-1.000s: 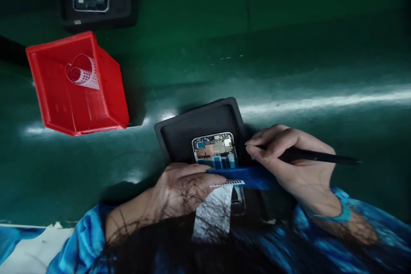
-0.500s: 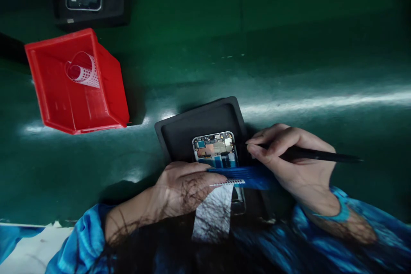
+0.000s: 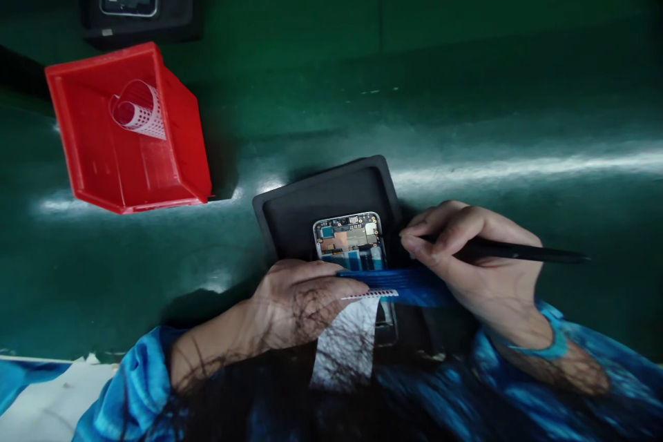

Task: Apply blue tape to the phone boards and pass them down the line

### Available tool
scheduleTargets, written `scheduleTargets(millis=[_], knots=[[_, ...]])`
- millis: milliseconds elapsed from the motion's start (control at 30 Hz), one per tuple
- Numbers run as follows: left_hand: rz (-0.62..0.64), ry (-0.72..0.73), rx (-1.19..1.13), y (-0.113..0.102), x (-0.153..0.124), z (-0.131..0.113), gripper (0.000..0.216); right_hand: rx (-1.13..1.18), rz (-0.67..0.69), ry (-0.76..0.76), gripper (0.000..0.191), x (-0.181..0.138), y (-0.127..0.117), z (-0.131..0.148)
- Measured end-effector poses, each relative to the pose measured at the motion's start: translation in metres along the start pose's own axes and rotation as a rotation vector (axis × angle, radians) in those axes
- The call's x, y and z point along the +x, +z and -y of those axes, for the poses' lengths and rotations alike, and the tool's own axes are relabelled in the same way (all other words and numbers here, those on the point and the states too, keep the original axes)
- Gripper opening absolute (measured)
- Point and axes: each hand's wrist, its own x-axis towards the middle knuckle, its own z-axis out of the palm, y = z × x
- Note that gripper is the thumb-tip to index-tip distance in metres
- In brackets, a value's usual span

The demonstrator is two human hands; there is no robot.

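Green tabletop (image 3: pixel 311 100) fills most of the view, with a pale streak of glare across it. On its left side sits a red bin (image 3: pixel 189 135) with a curled, dotted white sheet (image 3: pixel 150 117) inside. Beyond that, a second black tray (image 3: pixel 179 3) carries another opened phone (image 3: pixel 129 3), partly cut off by the top edge.

Nearer the person lies a black tray (image 3: pixel 290 210), tilted to the view, and on it an opened phone (image 3: pixel 346 238) with its circuit board showing at the far end. The left hand (image 3: pixel 300 297) lies over the phone's middle, fingers folded in, pinching a white strip (image 3: pixel 347 338) with a dotted edge; a blue strip (image 3: pixel 414 286) runs from there toward the other wrist. The right hand (image 3: pixel 463 248), just beside the phone, is closed in a pen grip on a slim black tool (image 3: pixel 523 253), its tip hard to make out
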Motion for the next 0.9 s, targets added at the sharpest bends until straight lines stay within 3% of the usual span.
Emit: scheduleTargets(millis=[267, 567, 900], knots=[[-0.010, 0.010, -0.010, -0.0004, 0.0010, 0.0004, 0.018, -0.046, 0.012, -0.070, 0.023, -0.0014, -0.0009, -0.0013], [-0.022, 0.012, 0.021, 0.0008, -0.0012, 0.0006, 0.017, -0.164, 0.097, -0.274, 0.022, -0.0025, -0.0027, 0.0008], [-0.023, 0.023, -0.002, -0.0009, 0.0010, -0.0008, 0.018, -0.076, 0.022, -0.166, 0.024, -0.0023, -0.0003, -0.0003]])
